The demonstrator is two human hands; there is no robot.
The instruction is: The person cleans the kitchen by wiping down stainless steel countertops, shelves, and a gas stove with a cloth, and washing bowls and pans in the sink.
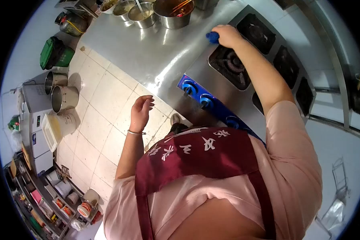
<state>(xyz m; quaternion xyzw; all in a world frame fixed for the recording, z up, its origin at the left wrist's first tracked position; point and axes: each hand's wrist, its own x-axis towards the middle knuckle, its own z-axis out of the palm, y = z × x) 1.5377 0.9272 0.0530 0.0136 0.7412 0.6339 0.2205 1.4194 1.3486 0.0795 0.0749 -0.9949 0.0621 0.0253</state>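
My right hand [229, 37] is closed on a blue cloth or scrubbing pad [213, 37]; its exact kind is too small to make out. The hand presses it near the far edge of a gas stove [204, 62], just beyond the nearest burner [230, 64]. My left hand [141, 112] hangs in the air over the tiled floor, left of the steel counter [132, 52]. Its fingers are loosely bent and hold nothing. Blue control knobs [206, 102] line the stove's front, between my hands.
Steel pots [174, 20] with food and utensils stand at the counter's far end. More burners [256, 32] lie beyond my right forearm. On the floor to the left are large pots [65, 100], a green bin [56, 54] and a gas cylinder [72, 25]. Loaded shelves [48, 200] stand lower left.
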